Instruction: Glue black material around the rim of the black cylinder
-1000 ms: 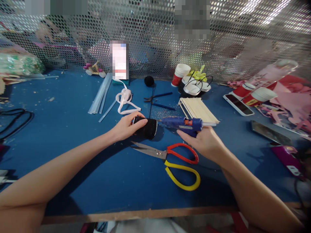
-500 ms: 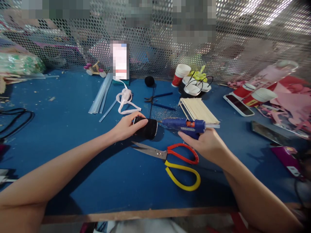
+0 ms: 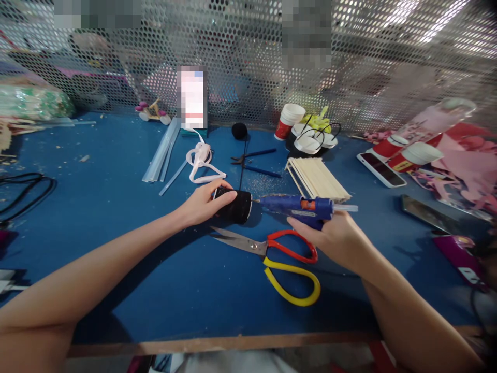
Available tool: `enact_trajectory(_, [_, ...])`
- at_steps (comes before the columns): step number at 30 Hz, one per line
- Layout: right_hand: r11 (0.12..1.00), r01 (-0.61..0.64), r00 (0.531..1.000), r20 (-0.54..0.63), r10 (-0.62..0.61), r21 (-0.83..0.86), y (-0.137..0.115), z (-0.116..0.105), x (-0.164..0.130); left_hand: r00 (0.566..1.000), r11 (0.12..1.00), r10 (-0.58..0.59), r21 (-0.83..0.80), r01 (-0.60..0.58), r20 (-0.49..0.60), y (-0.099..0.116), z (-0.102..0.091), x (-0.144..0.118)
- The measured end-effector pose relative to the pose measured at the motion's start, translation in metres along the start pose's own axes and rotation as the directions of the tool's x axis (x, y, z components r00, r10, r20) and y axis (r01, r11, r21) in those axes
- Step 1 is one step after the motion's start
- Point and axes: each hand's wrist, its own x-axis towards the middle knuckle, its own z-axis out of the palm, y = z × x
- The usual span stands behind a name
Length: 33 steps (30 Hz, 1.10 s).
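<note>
My left hand is closed around a black cup-shaped piece lying on its side, its open or flat end turned right. In my right hand is a blue glue gun, with a clear glue stick poking out of its back. The gun's nozzle points left, at or very close to the black piece's right end; I cannot tell whether they touch. Below both hands lie large scissors with one red and one yellow handle. Blue-handled pliers rest just beyond the black piece.
White ribbon, clear glue sticks and a phone stand or lie behind my left hand. A bundle of wooden sticks and paper cups are beyond the gun. Phones lie at right. Perforated metal mesh closes the back.
My right hand has shifted slightly right and down with the glue gun. The black piece and my left hand stay almost where they were.
</note>
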Motion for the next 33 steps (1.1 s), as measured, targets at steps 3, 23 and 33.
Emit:
enact_trajectory(3, [1.000,0.006,1.000,0.013,-0.006,-0.005,-0.002,-0.001,0.001,1.000,1.000,0.001,-0.010,-0.001,0.003,0.000,0.000,0.000])
enact_trajectory(23, [0.996,-0.077,0.996,0.039,0.078,-0.038,0.001,-0.003,-0.008,1.000,0.999,-0.004,-0.042,0.004,-0.004,0.000,0.001,0.000])
enact_trajectory(33, [0.952,-0.304,0.903,-0.310,0.296,0.024,0.029,-0.042,0.018,0.995,0.918,-0.085,-0.384,0.098,0.049,0.003,-0.005,0.002])
